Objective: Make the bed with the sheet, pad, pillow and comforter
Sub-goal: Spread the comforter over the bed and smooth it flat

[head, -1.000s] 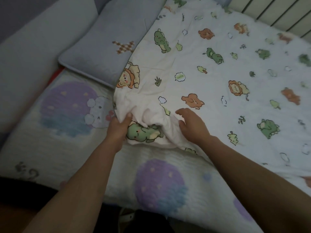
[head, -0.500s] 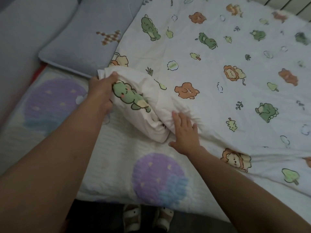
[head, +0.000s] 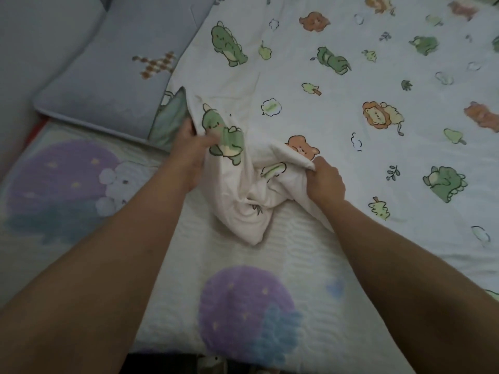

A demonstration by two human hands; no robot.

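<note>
Two bare forearms reach in from the bottom of the frame across a bed. The left hand (head: 189, 149) is lifted just above the pad (head: 167, 265), near the lower right corner of the pillow (head: 108, 85). Its grip is curled round a bunched fold of the comforter (head: 337, 125), with the thumb pressed on a green dinosaur print. To the right, the right hand (head: 325, 182), knuckles up, pinches a second fold of the same white, animal-printed cloth. Between the two hands the cloth sags in a crumpled pouch whose tip touches the pad.

At far left a grey cushion (head: 35, 49) runs along the bed, with a thin red strip (head: 37, 128) showing just below it. The grey-blue pillow lies flat against the cushion, its near edge on the pad and its right side under the comforter's edge. A green flap (head: 172, 117) stands between the pillow and the left hand; whether it is the comforter's underside cannot be told.

The pad, quilted white with round purple-and-blue prints, lies bare across the left and the foreground, down to the bed's near edge. The comforter lies spread flat over the upper and right part of the bed and runs out of frame at the top and right. Its near edge slants from the right hand down to the right border.
</note>
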